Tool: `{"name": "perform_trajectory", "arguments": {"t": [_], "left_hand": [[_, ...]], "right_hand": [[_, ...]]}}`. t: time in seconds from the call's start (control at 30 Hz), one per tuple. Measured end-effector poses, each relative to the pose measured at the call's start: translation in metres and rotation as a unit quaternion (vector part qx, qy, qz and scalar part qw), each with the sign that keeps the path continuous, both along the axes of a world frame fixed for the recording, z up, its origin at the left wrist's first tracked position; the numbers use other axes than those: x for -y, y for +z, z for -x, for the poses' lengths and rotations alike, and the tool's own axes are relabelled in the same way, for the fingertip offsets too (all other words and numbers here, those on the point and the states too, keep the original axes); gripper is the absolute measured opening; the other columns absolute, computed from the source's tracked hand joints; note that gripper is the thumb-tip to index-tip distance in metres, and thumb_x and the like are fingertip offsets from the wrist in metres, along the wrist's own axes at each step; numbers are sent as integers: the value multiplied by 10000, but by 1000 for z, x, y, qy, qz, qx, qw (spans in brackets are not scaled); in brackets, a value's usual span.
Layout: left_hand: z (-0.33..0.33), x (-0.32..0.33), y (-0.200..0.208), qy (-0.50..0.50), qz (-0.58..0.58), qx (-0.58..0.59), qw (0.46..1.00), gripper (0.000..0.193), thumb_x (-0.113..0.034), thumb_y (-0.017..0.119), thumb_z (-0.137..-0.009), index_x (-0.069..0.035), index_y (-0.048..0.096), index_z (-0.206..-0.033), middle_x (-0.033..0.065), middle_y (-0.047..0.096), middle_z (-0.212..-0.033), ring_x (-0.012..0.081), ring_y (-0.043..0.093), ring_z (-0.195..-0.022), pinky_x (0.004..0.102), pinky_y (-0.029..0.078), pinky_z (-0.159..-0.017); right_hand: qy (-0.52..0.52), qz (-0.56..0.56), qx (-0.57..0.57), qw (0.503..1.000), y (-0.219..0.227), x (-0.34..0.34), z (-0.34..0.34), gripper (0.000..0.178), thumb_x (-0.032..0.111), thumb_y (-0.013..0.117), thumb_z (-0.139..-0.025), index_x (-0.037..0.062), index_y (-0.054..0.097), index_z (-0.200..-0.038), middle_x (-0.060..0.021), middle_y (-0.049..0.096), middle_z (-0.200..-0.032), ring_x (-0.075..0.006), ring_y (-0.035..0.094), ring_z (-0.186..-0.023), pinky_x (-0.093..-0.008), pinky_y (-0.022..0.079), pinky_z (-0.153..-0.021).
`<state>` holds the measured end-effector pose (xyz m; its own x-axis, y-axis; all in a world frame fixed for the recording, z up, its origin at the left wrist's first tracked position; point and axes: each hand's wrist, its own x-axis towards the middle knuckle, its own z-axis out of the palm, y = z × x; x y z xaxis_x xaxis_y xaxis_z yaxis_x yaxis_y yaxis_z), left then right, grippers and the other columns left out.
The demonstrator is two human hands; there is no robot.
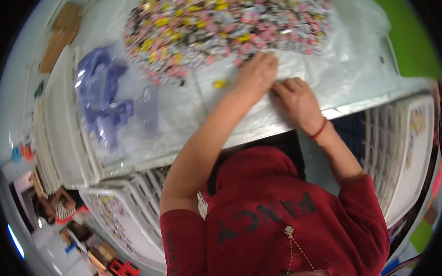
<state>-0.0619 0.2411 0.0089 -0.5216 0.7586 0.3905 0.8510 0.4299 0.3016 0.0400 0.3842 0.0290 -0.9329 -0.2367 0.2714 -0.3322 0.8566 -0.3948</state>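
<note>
Here, head view only. Left hand (255, 72) lies flat, fingers together, palm down at the near fringe of the heap of small wrapped pieces (227, 26); it seems to press or drag a few pieces, but what lies under the palm is hidden. Right hand (297, 100) rests just beside it on the clear plastic sheet (345, 70), fingers curled inward; whether they pinch a piece, cannot tell. Red cord on that wrist.

Heap: many tiny packets, pink, yellow, white and dark, spread loose across the far part of the surface (260, 134). One yellow piece (219, 83) lies alone, near the left hand.

Risk, as a judgement: the sheet looks slick and wrinkled, so a sweeping hand could drag it and send pieces over the near edge, into or past the white slatted crates (402, 156) below.

A bag with purple items (103, 98) lies toward the left edge.
</note>
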Motion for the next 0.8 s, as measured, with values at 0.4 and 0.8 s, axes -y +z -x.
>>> {"name": "perform_trajectory", "arguments": {"t": [0.4,0.8], "left_hand": [[-16,16,-25,55,-102,30,993,189,-140,659,-752,-42,630,-911,111,622,-969,288,590,-972,385,493,-859],[-72,139,34,284,-181,213,917,244,-44,722,-815,4,651,-1044,112,668,-1066,196,675,-849,302,537,-732]], "right_hand": [[44,10,-44,998,-5,-9,-4,346,-21,650,-754,16,614,-1096,-158,621,-1097,-361,570,-989,-428,464,-866],[28,38,-39,998,-11,-10,-4,322,34,728,-726,43,623,-1030,-106,637,-1081,-302,577,-1042,-393,434,-914]]}}
